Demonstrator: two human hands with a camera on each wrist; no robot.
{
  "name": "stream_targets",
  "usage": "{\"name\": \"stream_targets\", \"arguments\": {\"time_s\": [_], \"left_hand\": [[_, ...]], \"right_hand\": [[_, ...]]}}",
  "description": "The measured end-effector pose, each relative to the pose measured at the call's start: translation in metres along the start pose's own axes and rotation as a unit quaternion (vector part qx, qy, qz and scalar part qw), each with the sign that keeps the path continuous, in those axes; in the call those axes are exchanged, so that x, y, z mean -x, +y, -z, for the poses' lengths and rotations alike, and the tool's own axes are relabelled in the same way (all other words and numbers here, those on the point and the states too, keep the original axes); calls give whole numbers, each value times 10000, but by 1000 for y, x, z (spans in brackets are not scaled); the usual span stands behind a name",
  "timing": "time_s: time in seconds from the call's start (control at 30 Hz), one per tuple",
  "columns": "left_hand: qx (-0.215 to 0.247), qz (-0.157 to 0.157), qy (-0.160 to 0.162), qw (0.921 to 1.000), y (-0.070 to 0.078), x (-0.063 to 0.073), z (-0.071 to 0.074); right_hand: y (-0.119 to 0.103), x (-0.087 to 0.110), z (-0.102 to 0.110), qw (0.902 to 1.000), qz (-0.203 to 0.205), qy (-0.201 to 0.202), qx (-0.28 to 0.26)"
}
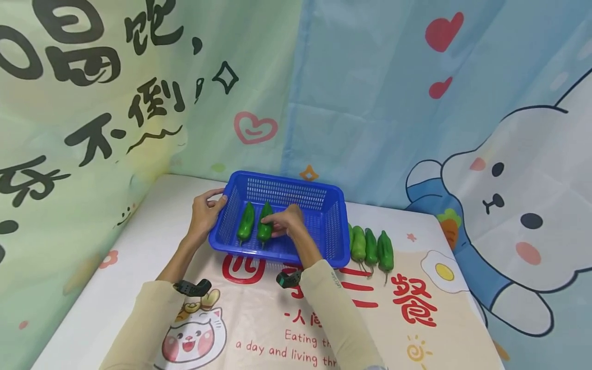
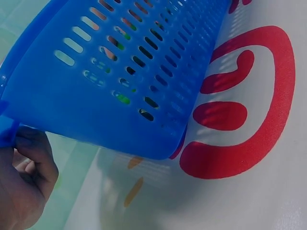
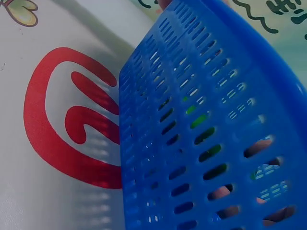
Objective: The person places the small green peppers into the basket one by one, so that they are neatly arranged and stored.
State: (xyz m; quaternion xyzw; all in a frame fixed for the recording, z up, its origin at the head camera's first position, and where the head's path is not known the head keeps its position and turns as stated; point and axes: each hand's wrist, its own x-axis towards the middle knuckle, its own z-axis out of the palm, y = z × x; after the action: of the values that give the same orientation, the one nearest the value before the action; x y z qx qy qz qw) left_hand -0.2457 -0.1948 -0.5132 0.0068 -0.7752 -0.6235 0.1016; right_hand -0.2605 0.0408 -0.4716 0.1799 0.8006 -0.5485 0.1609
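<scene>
A blue plastic basket (image 1: 296,256) with slotted walls stands on the table. My left hand (image 1: 204,213) grips its left rim, thumb over the edge; in the left wrist view the curled fingers (image 2: 36,163) sit at the basket's corner. Inside, a green pepper (image 1: 246,223) lies toward the left wall. Beside it my right hand (image 1: 288,222) reaches in and holds a second green pepper (image 1: 265,228) between thumb and fingers. In the right wrist view the basket wall (image 3: 192,120) hides most of that hand.
Several more green peppers (image 1: 371,247) lie in a row on the table right of the basket, one partly hidden by it. A printed mat (image 1: 259,318) covers the table's front. Printed curtains (image 1: 370,103) hang behind and at the left.
</scene>
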Motion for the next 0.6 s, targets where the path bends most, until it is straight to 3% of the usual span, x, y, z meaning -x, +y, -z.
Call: {"name": "stream_targets", "arguments": {"time_s": [0.33, 0.6], "left_hand": [[-124, -115, -57, 9998, 3, -8, -4], [-201, -115, -90, 9997, -1, -2, 0]], "right_hand": [[-5, -6, 1, 9995, -144, 176, 231], [-2, -8, -6, 9995, -121, 72, 270]]}}
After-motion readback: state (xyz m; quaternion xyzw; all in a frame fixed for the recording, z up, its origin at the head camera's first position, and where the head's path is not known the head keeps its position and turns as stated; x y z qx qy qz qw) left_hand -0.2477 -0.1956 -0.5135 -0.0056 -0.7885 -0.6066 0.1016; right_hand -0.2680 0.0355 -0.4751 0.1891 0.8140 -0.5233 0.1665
